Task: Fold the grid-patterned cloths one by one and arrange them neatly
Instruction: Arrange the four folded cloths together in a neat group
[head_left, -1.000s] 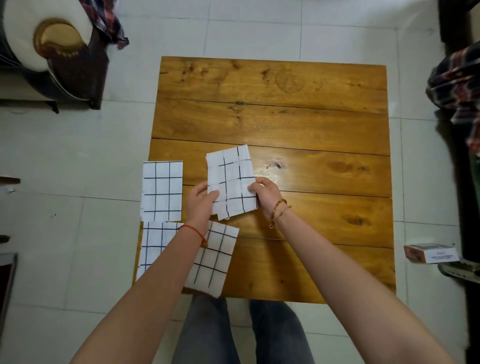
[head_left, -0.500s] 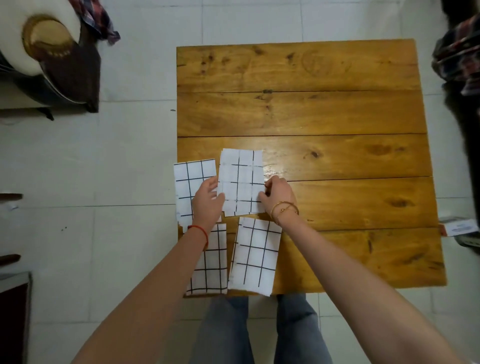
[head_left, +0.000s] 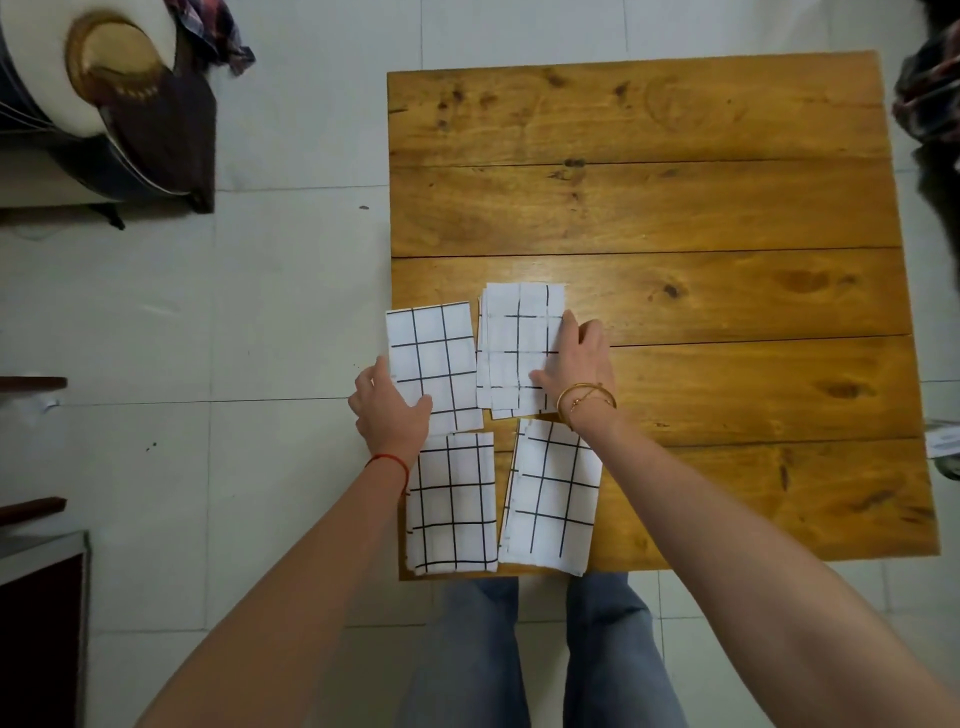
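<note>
Four folded white cloths with black grid lines lie in two rows at the near left corner of the wooden table (head_left: 675, 208). My left hand (head_left: 392, 405) pinches the lower left corner of the far left cloth (head_left: 436, 353), thumb on top, at the table's left edge. Flat on the right side of the far right cloth (head_left: 511, 343) lies my right hand (head_left: 576, 358), fingers spread. This cloth's layers are slightly uneven at the edges. The near left cloth (head_left: 452, 504) and near right cloth (head_left: 553, 493) lie untouched by the front edge, under my forearms.
Pale floor tiles surround the table. A round drum-like object (head_left: 93, 83) with dark fabric stands far left, plaid cloth (head_left: 930, 98) hangs at the far right edge, and a small box (head_left: 943, 444) lies right of the table. My legs sit under the front edge.
The far right cloth went down flat beside the far left one. My left hand let go of it and moved left onto the far left cloth. My right hand flattened on top.
</note>
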